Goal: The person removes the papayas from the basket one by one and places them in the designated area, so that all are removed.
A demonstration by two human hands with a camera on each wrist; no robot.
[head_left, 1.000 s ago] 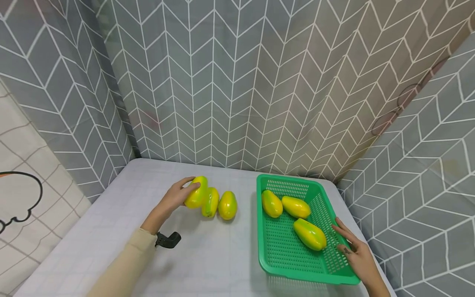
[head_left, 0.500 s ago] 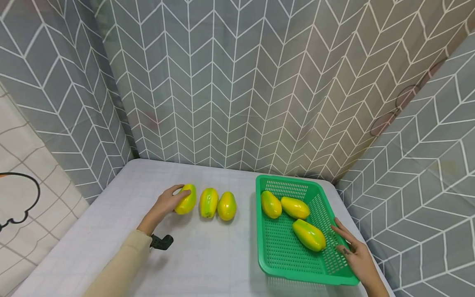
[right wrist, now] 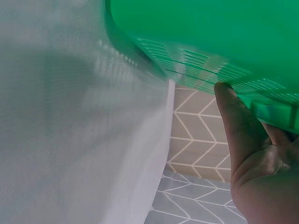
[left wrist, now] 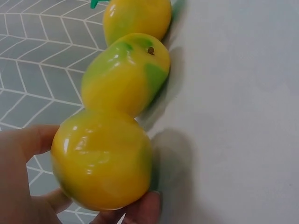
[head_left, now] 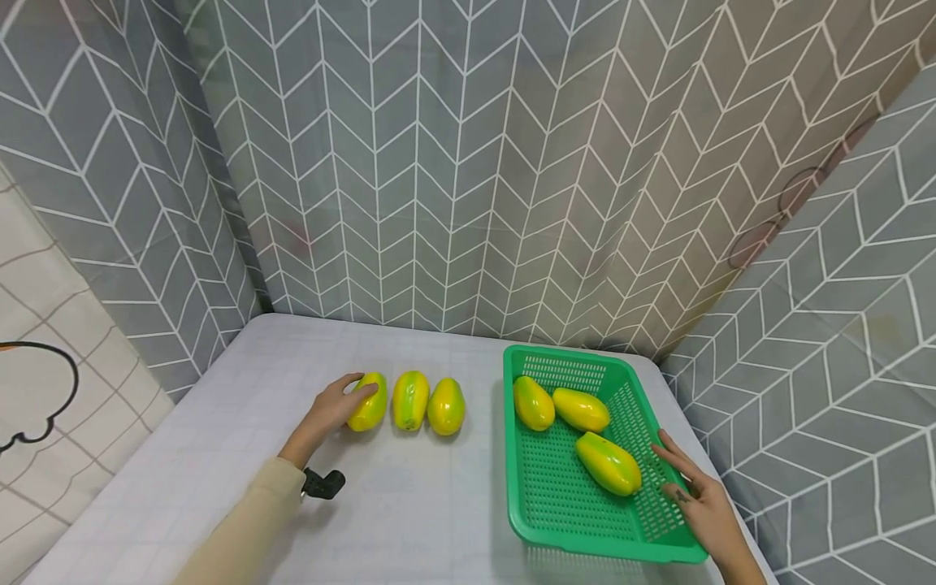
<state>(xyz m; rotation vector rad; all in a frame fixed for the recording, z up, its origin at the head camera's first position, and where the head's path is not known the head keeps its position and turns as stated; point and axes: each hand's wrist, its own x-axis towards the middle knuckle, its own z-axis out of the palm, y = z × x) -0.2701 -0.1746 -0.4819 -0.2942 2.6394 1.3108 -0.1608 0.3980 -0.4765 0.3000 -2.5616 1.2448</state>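
My left hand [head_left: 335,409] grips a yellow-green papaya [head_left: 370,404] low over the table, at the left end of a short row. Its fingers and thumb wrap the fruit's sides in the left wrist view, where the papaya [left wrist: 103,161] fills the space between them. Just right of it lie a second papaya [head_left: 411,400] and a third papaya [head_left: 447,406]. At the far right, my right hand [head_left: 705,504] holds the side rim of a green plastic basket [head_left: 516,479]. In the right wrist view, one finger [right wrist: 233,109] touches the basket's slotted outer wall.
Three more papayas lie inside the basket, one of them a papaya [head_left: 609,463] near its middle. A white cloth covers the table [head_left: 409,504]. Grey curtains [head_left: 453,162] with white zigzag lines hang behind the table and along its right side.
My left hand has carried its papaya left, away from the other two, then lowered it toward the table. The right hand and the basket have stayed in place.
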